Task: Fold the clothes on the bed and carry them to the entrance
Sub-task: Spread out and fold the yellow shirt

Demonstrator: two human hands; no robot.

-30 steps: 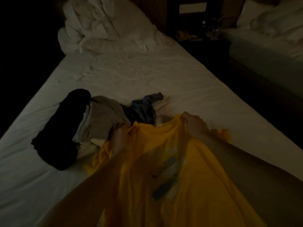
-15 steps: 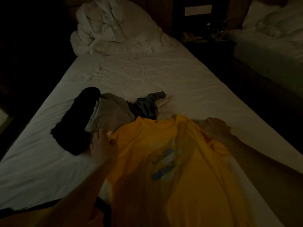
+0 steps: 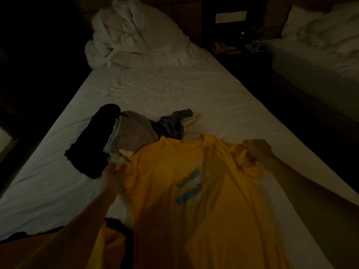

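One yellow cotton T-shirt with a blue and white chest print [image 3: 194, 191] lies spread front-up on the white-sheeted bed [image 3: 174, 94], its collar pointing away toward the headboard end and its long axis running down the length of the mattress, hem nearest the camera. Two hands are on it, one at each sleeve. The left hand [image 3: 110, 175] sits at the edge of the left sleeve, but the picture is dim and blurred there, so whether its fingers pinch the cloth or just lie on it cannot be told. The right hand [image 3: 256, 148] is at the bunched right sleeve, fingers seemingly curled round the gathered yellow fabric. Just beyond the collar, four more garments wait in a loose heap: one black folded piece [image 3: 93, 144] on the left, one taupe-grey piece [image 3: 134, 131] touching it, a pale cream piece [image 3: 124, 153] peeking out beneath, and one crumpled blue-grey piece [image 3: 171, 123] at the right. At the far end, one rumpled white duvet heap [image 3: 134, 35]. To the right, a second bed with white bedding [image 3: 320, 45], and between the two beds a dark nightstand [image 3: 242, 53] holding small items too dim to name.
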